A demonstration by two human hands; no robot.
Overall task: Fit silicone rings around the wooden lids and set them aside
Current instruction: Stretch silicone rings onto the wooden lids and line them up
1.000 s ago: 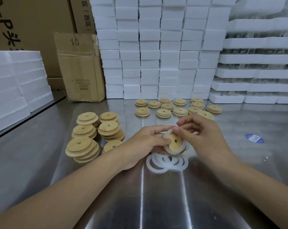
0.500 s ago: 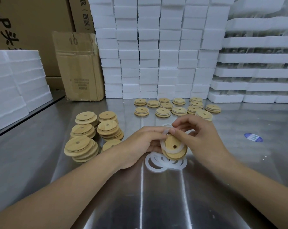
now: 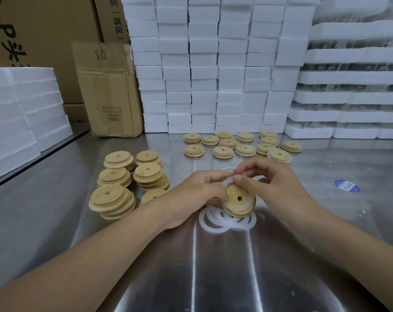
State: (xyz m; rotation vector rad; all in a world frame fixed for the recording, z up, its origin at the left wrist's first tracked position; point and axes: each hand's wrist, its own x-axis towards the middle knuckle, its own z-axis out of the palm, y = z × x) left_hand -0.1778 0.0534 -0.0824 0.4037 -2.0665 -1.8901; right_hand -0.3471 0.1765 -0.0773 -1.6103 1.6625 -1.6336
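Lid (image 3: 238,200) between left grip (image 3: 191,194), right grip (image 3: 272,183)

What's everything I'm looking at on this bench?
wooden lid: one, tan, held mid-table
silicone ring: one, translucent white, partly round that lid
loose rings: several, white, beneath the lid
bare lid stacks: six, tan, left
ringed lids: about thirteen, tan, back
foam blocks: many, white, rear and sides
cardboard boxes: several, brown, back left
sticker: one, blue, right
table: steel
left hand: grips lid
right hand: pinches ring

White foam blocks (image 3: 215,64) and cardboard boxes (image 3: 110,91) back a steel table (image 3: 44,210).
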